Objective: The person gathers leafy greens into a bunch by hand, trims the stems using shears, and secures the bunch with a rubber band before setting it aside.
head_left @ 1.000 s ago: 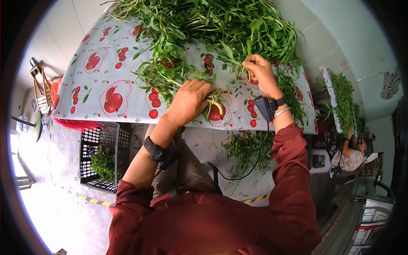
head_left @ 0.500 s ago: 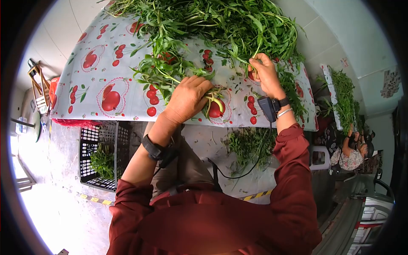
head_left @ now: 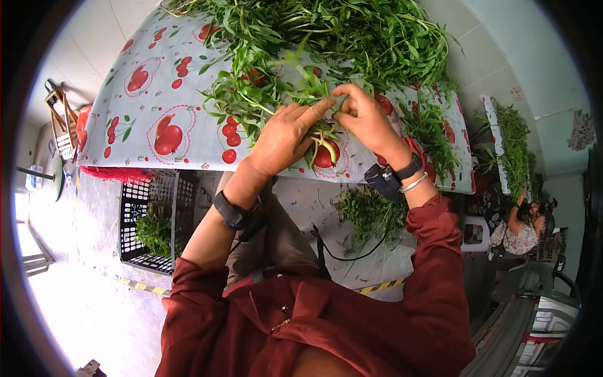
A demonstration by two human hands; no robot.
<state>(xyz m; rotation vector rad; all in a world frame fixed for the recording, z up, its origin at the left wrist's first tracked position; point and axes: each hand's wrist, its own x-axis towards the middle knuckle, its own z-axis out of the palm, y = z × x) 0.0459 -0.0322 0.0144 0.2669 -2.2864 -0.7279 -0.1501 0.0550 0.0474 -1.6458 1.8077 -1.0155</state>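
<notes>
My left hand [head_left: 292,135] is closed round a bunch of leafy green stems [head_left: 254,100] near the table's front edge. Pale stem ends [head_left: 326,143] stick out past its fingers toward me. My right hand [head_left: 364,119] is beside it, thumb and fingers pinched on a leafy sprig [head_left: 311,88], whose top is blurred. The two hands meet at the fingertips. Behind them a large heap of the same greens [head_left: 326,31] covers the far part of the table. A smaller pile of greens [head_left: 433,138] lies right of my right hand.
The table wears a fruit-print cloth [head_left: 201,125]. Below its front edge stand a black plastic crate [head_left: 147,232] with greens inside and a pile of greens [head_left: 374,217] on the floor. At right, another person [head_left: 521,232] sits by a second table with greens [head_left: 512,141].
My right hand has moved left from the edge of the heap to my left hand, bringing a sprig with it. My left hand keeps its bunch in nearly the same place.
</notes>
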